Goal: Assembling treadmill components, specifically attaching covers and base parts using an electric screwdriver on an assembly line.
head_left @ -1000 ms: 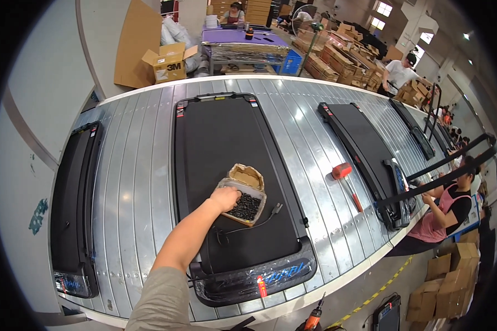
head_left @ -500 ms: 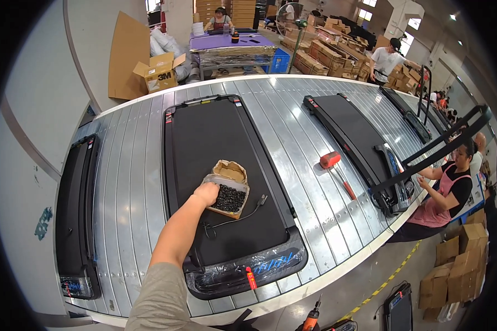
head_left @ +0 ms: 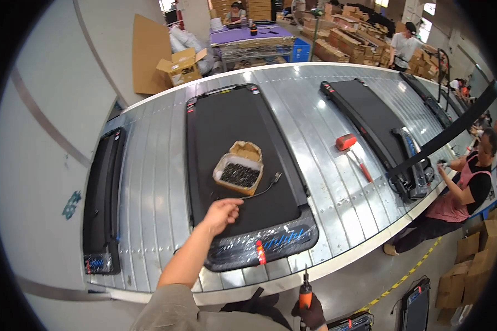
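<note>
Our box point(head_left: 247, 191) of small black parts point(head_left: 240, 175) lies open on the treadmill point(head_left: 226, 118). Our left hand point(head_left: 222, 215) is just off its 7 o'clock, fingers drawn narrow; we cannot tell whether they pinch anything. Near them the cable point(head_left: 269, 189) bends round the box toward 3 o'clock. At 5 o'clock, past the table point(head_left: 154, 182) edge, our dark-gloved right hand point(head_left: 313, 314) grips the driver point(head_left: 305, 298). We see the mallet point(head_left: 346, 142) between 2 and 3 o'clock
</note>
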The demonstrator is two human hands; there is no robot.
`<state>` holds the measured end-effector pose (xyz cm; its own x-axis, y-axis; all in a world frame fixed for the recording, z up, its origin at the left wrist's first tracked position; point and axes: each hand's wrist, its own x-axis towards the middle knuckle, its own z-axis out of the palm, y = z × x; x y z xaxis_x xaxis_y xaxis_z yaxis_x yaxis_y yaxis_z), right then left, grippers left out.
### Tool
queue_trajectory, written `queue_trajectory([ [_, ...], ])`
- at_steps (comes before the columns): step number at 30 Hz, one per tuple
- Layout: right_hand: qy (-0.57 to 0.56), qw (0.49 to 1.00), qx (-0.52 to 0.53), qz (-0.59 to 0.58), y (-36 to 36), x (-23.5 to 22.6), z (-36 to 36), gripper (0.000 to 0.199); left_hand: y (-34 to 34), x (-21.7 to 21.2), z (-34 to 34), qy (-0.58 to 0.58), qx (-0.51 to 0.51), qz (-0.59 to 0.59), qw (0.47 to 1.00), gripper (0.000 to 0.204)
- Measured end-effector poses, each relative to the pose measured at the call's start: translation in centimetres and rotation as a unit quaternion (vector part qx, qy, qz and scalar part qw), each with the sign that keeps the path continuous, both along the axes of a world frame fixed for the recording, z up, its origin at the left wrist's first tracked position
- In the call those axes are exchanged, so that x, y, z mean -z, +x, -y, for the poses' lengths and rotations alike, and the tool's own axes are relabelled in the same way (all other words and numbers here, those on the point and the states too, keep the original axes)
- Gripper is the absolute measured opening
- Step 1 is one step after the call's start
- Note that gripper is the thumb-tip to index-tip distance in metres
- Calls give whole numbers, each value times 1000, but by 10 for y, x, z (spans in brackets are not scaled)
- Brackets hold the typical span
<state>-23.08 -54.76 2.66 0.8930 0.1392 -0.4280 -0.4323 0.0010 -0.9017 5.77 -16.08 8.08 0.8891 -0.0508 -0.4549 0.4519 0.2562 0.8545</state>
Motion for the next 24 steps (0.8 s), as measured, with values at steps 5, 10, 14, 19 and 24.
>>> queue_trajectory([
  [5,-168,958,-206,107,59,-9,-38,45,-134,17,9,-45,-78,-76,993,23],
  [10,-132,931,-335,53,90,-32,-65,59,-219,39,22,-50,-169,-153,972,20],
  [14,-170,883,-418,127,96,-42,-80,62,-246,30,17,-150,-228,-115,955,24],
  [19,-242,835,-460,180,102,-82,-98,59,-242,-2,14,-159,-251,-117,947,29],
  [24,-287,817,-474,157,103,-119,-101,64,-235,-6,2,-232,-204,-88,947,27],
])
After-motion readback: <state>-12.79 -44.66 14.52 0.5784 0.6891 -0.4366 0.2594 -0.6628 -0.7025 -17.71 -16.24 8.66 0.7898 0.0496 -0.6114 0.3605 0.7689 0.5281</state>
